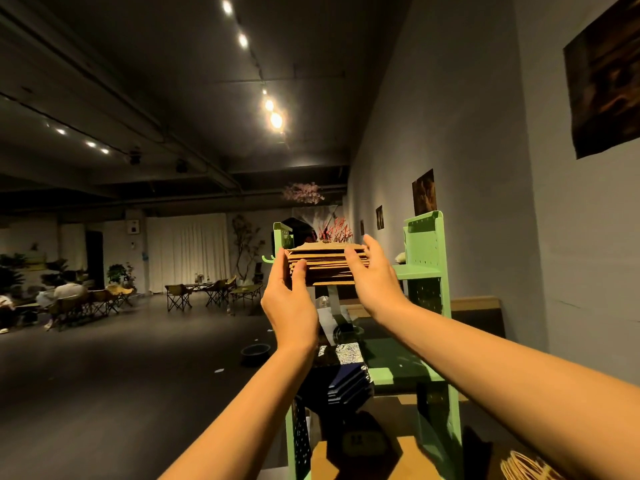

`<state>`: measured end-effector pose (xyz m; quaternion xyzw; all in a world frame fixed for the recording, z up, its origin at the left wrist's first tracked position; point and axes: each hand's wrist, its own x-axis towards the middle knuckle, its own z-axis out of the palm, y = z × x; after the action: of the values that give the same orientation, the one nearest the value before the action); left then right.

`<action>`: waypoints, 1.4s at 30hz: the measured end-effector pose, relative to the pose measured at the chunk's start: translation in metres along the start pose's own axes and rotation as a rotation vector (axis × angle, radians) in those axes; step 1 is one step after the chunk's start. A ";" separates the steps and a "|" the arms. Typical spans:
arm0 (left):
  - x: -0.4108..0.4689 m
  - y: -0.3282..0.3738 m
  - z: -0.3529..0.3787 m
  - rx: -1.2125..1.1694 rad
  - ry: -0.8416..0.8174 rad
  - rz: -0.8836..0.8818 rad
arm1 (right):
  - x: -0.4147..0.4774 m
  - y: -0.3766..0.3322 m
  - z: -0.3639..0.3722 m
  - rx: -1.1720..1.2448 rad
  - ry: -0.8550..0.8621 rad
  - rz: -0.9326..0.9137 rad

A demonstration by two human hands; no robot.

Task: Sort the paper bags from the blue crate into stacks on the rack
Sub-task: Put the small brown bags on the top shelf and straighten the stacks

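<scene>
A stack of flat brown paper bags [329, 268] lies at the top level of the green rack [426, 268]. My left hand [291, 303] grips the stack's left end, thumb on its near edge and fingers round the side. On the right end lies my right hand [372, 275], its fingers straight along the stack's top and side. Lower in the rack lies a stack of dark blue bags [349, 382], with a black-and-white patterned one [343, 353] above. The blue crate is out of view.
The rack stands against a grey wall [485, 133] with dark pictures. A wooden surface [408, 459] and a wicker object [526, 467] lie at the bottom right. Folding chairs [211, 291] and seated people [65, 292] are far off to the left across a dark floor.
</scene>
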<state>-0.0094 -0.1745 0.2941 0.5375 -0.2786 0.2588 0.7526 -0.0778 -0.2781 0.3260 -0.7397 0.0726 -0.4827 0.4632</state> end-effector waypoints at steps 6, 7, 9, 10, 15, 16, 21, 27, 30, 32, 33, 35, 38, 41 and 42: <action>0.002 -0.003 -0.010 0.064 -0.166 0.028 | -0.010 0.009 -0.039 -0.302 -0.204 -0.220; 0.002 -0.002 -0.010 0.069 -0.183 0.026 | -0.012 0.010 -0.040 -0.378 -0.201 -0.264; 0.004 -0.002 -0.010 0.078 -0.203 0.029 | -0.014 0.013 -0.040 -0.452 -0.140 -0.311; 0.005 -0.002 -0.010 0.084 -0.211 0.035 | -0.015 0.014 -0.040 -0.455 -0.099 -0.322; 0.017 -0.002 -0.013 0.065 -0.238 0.030 | -0.020 0.018 -0.036 -0.450 0.052 -0.342; 0.018 -0.002 -0.014 0.064 -0.236 0.025 | -0.019 0.018 -0.034 -0.426 0.058 -0.322; 0.007 -0.003 -0.015 0.088 -0.164 0.043 | -0.004 0.008 -0.026 -0.336 0.022 -0.190; 0.008 -0.001 -0.009 0.083 -0.081 0.038 | 0.013 -0.009 -0.028 -0.345 -0.091 -0.079; 0.005 0.000 -0.011 0.146 -0.136 0.106 | 0.010 -0.015 -0.050 -0.279 -0.128 -0.068; -0.008 0.009 -0.009 0.262 -0.123 0.260 | 0.002 -0.008 -0.074 -0.269 -0.076 -0.092; -0.017 0.016 -0.007 0.315 -0.117 0.370 | -0.003 -0.001 -0.087 -0.261 -0.036 -0.100; -0.046 0.033 0.004 0.323 -0.200 0.547 | -0.025 0.026 -0.122 -0.265 0.072 -0.072; -0.104 0.043 0.034 0.305 -0.548 0.629 | -0.080 0.093 -0.182 -0.428 0.129 0.075; -0.188 0.029 0.064 0.403 -0.956 0.426 | -0.147 0.165 -0.235 -0.688 -0.062 0.471; -0.220 0.014 0.073 0.466 -1.058 0.293 | -0.169 0.186 -0.249 -0.762 -0.132 0.628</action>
<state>-0.1861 -0.2602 0.1693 0.7004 -0.6230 0.1114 0.3299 -0.2976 -0.4415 0.1021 -0.8277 0.4337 -0.2111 0.2867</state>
